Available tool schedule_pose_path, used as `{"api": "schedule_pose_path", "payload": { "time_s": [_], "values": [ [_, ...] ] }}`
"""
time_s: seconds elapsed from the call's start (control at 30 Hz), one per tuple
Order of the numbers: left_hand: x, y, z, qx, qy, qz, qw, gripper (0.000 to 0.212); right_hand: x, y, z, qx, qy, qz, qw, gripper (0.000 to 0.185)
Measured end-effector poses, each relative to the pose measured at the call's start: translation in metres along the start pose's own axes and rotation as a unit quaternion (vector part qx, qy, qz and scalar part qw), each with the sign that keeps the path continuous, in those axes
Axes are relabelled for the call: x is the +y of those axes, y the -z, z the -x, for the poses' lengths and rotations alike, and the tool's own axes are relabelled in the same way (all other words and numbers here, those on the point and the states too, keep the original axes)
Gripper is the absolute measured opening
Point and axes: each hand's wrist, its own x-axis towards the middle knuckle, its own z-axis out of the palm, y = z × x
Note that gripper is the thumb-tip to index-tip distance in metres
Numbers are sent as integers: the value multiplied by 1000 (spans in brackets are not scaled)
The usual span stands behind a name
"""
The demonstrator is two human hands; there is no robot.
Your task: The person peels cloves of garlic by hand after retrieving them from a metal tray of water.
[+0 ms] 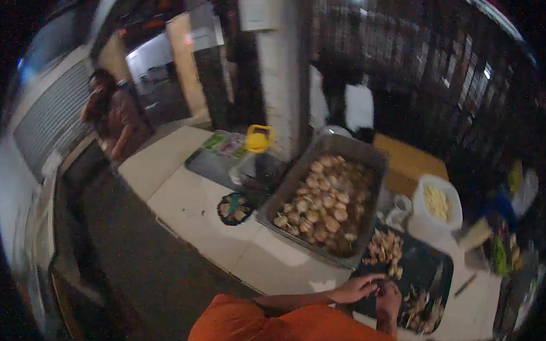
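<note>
My left hand point(357, 288) and my right hand point(389, 298) meet over the near left part of a dark cutting board point(418, 261). Their fingertips are close together; whether something small is between them is too blurred to tell. Just beyond the fingers lies a pile of garlic cloves point(384, 249) on the board. Right of my right hand is a heap of garlic skins and stems point(423, 311). A knife blade point(438, 277) appears to lie at the board's right side. Beyond my left hand stands a deep metal tray point(306, 250) of whole garlic bulbs point(328, 204).
A white tub point(415, 216) of pale peeled cloves stands behind the board. A small dark bowl point(234, 209), a flat tray point(196, 163) and a yellow object point(258, 139) are farther left. A person point(126, 116) is beyond the counter's far left end. A thin dark stick-like object point(465, 285) lies right.
</note>
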Motion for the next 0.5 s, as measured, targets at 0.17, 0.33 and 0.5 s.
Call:
{"api": "schedule_pose_path", "payload": {
  "time_s": [0.17, 0.33, 0.5],
  "values": [
    [-40, 11, 8, 95, -16, -3, 995, 38, 9, -19, -20, -21, -54, 9, 998, 11],
    [-46, 8, 3, 163, -30, -7, 986, 33, -6, -58, 7, 44, -47, 25, 998, 9],
    [-40, 9, 4, 144, -40, -3, 989, 29, -14, -29, -6, -75, -152, 12, 985, 8]
  ]
}}
